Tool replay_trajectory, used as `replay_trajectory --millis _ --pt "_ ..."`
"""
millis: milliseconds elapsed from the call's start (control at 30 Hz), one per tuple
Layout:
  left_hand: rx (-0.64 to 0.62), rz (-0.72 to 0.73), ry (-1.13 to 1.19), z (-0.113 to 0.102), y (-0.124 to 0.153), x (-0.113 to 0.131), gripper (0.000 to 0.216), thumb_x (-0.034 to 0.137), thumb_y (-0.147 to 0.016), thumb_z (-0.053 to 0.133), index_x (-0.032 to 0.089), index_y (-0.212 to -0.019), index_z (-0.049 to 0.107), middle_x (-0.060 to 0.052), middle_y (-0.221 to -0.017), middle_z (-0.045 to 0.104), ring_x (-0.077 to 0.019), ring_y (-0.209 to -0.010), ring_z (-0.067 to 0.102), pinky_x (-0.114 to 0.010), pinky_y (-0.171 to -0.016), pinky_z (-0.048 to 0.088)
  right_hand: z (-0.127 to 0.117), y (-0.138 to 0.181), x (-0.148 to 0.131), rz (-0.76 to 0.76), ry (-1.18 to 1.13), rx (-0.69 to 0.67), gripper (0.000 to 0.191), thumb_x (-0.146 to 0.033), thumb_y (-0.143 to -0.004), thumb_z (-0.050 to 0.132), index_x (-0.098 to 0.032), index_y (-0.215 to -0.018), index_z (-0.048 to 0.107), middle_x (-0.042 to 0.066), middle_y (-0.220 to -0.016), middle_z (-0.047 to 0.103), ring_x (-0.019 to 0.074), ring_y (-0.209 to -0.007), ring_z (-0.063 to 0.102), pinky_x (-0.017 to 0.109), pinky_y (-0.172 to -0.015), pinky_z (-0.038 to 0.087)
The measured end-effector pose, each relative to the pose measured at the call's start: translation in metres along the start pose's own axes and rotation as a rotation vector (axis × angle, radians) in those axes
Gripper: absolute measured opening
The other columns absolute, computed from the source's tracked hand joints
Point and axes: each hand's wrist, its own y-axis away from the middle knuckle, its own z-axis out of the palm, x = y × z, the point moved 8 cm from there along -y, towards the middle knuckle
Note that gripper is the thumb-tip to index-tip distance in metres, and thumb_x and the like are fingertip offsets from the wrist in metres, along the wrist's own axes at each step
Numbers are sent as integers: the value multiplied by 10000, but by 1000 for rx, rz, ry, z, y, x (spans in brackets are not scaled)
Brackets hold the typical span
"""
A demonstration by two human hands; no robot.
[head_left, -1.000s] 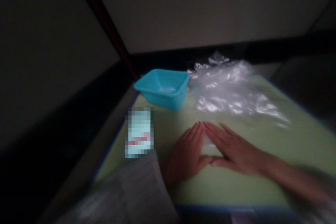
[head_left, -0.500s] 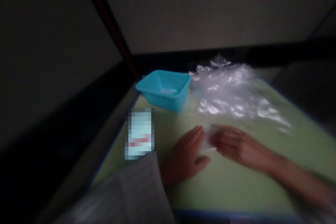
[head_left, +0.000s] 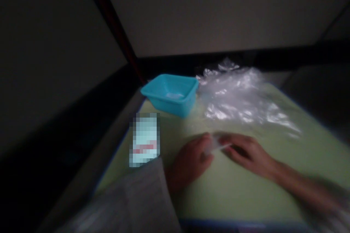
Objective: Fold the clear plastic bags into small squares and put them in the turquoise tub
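Note:
My left hand (head_left: 191, 158) and my right hand (head_left: 246, 151) meet over the light green table top (head_left: 246, 189). Between their fingertips they pinch a small piece of clear plastic (head_left: 216, 145), lifted slightly off the surface. The picture is dim and blurred, so the plastic's exact shape is hard to make out. A grey sleeve (head_left: 136, 200) covers my left forearm.
A turquoise plastic tub (head_left: 171, 94) stands at the far left of the table. A heap of clear plastic bags (head_left: 240, 96) lies beside it at the back. A blurred-out card or packet (head_left: 144, 139) lies near the left edge. Dark walls surround the table.
Both hands lay flat, pressing the plastic piece on the table. Now their fingers have curled and pinch the piece, raising it a little.

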Motion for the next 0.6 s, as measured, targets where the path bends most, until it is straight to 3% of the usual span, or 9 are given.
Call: replay_trajectory --millis 100,167,233,400,500,600 --pt "70 -168 110 -7 -3 -10 141 249 -829 522 166 -887 620 -69 -933 677 -212 -895 616 -361 -837 485 -1 1 18 246 -270 83 221 -338 -893 476 -183 -819 616 -4 -646 615 132 -546 567 231 -449 440" --pt "90 -255 174 -8 -3 -16 168 268 -813 528 160 -698 586 -35 -711 631 -179 -711 585 -302 -676 478 1 2 26 338 -392 135 234 -385 -871 515 -187 -769 588 -26 -575 544 116 -488 513 214 -399 390" --pt "56 -315 320 -2 -4 -19 198 254 -783 537 160 -609 533 -5 -597 566 -141 -600 532 -248 -565 426 3 4 31 381 -496 190 200 -389 -849 552 -191 -840 577 -39 -561 511 107 -460 481 207 -378 372" --pt "-43 -395 676 10 -4 -21 150 256 -731 565 133 -647 570 -6 -594 583 -113 -559 527 -214 -541 395 3 5 29 347 -635 256 355 -355 -802 625 -254 -1119 502 -44 -626 562 122 -478 509 208 -376 406" --pt "-21 -378 717 7 -5 -21 215 316 -755 561 119 -677 594 -37 -649 621 -126 -600 548 -228 -577 411 3 6 26 319 -603 266 323 -351 -762 668 -255 -1065 606 5 -763 648 142 -581 565 235 -452 463" --pt "29 -399 758 7 -6 -26 189 310 -748 582 123 -721 580 -36 -676 626 -130 -624 566 -229 -588 422 6 5 29 374 -562 231 215 -331 -753 665 -223 -934 706 30 -769 682 132 -563 554 230 -446 440"
